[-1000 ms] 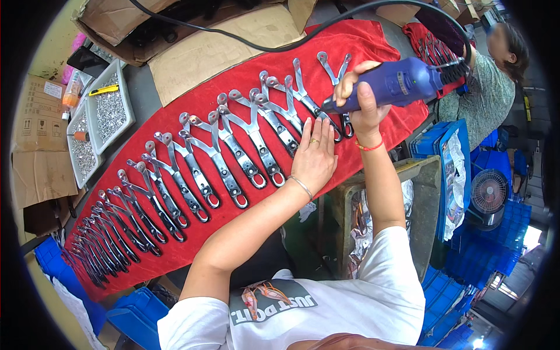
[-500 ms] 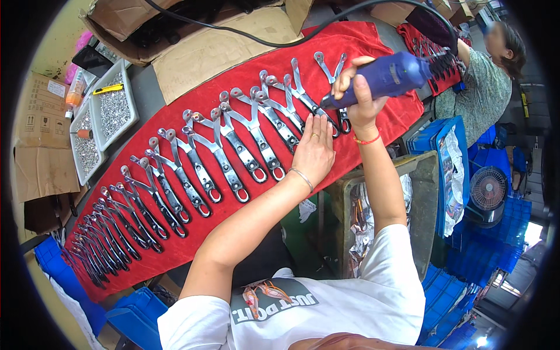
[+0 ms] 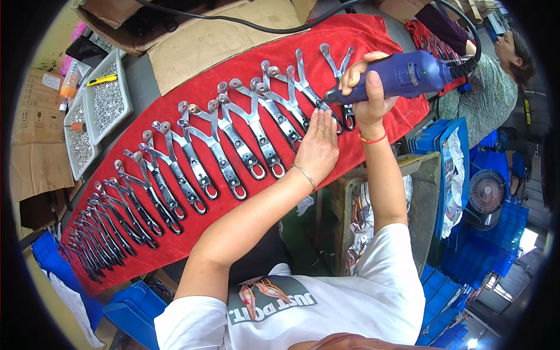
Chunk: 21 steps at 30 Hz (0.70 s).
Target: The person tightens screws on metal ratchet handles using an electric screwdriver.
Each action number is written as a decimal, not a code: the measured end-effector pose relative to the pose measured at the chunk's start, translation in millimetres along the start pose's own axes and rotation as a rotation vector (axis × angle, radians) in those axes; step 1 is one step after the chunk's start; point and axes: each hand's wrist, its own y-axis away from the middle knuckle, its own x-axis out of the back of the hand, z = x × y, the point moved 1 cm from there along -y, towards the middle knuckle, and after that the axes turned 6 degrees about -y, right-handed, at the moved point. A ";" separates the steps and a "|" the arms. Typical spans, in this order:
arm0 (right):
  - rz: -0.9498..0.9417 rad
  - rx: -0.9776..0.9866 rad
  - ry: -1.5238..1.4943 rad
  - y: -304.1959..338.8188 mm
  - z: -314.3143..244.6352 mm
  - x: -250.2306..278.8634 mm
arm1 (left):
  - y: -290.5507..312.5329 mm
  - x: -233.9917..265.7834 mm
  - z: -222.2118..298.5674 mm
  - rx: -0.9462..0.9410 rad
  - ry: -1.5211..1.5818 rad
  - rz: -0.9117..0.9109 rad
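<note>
My right hand point(image 3: 368, 93) grips a blue electric screwdriver point(image 3: 402, 76) with a black cord, held nearly level. Its dark tip ends just above the handle of a Y-shaped metal tool point(image 3: 302, 74) near the right end of the row. My left hand point(image 3: 318, 146) lies flat with fingers together, fingertips touching that handle; the hand covers part of what is beneath. Several more Y-shaped tools point(image 3: 252, 125) with silver forked heads and dark ring-ended handles lie side by side on a red cloth point(image 3: 175, 108). Another one point(image 3: 337, 61) lies partly behind the screwdriver.
White trays of small metal fasteners point(image 3: 108, 111) stand at the left, a yellow cutter point(image 3: 102, 80) across one. Cardboard point(image 3: 216, 44) lies behind the cloth. To the right are a worn bin point(image 3: 429, 192), blue crates point(image 3: 449, 140), a fan point(image 3: 487, 185) and a co-worker point(image 3: 496, 87).
The screwdriver has tilted closer to level in my right hand, its tip staying near the same handle. My left hand keeps its place on the tool. The co-worker's head has turned.
</note>
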 end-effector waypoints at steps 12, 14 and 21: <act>-0.095 -0.107 -0.036 -2.7 6.9 -0.5 | -2.9 -3.0 2.5 -0.016 -0.028 -0.013; -0.103 -0.085 -0.033 -1.5 7.7 1.0 | -3.1 -3.6 2.6 -0.019 -0.043 -0.015; 0.059 0.001 -0.047 6.0 -9.6 7.5 | -2.2 -6.0 1.1 -0.022 0.006 0.011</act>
